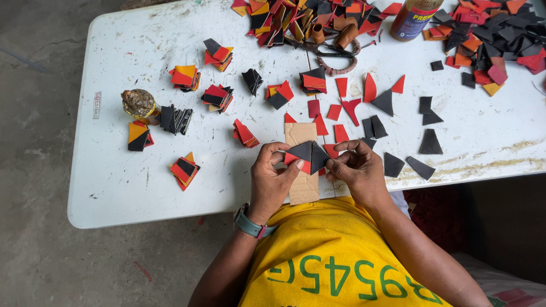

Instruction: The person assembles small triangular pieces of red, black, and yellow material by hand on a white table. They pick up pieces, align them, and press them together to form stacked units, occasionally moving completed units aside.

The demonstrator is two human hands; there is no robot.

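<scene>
— What do the hands hold in the head view?

— Left hand (pixel 272 181) and right hand (pixel 355 169) both pinch a small black-and-red patchwork square (pixel 306 157) over a brown cardboard strip (pixel 301 134) on the white worktop (pixel 119 182).

— Fingers?

— Clenched on its edges; probably leather, though it's hard to tell.

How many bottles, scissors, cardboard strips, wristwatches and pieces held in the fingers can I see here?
Bottle: 1
Scissors: 1
Cardboard strip: 1
Wristwatch: 1
Held black-and-red piece: 1
Total: 5
</scene>
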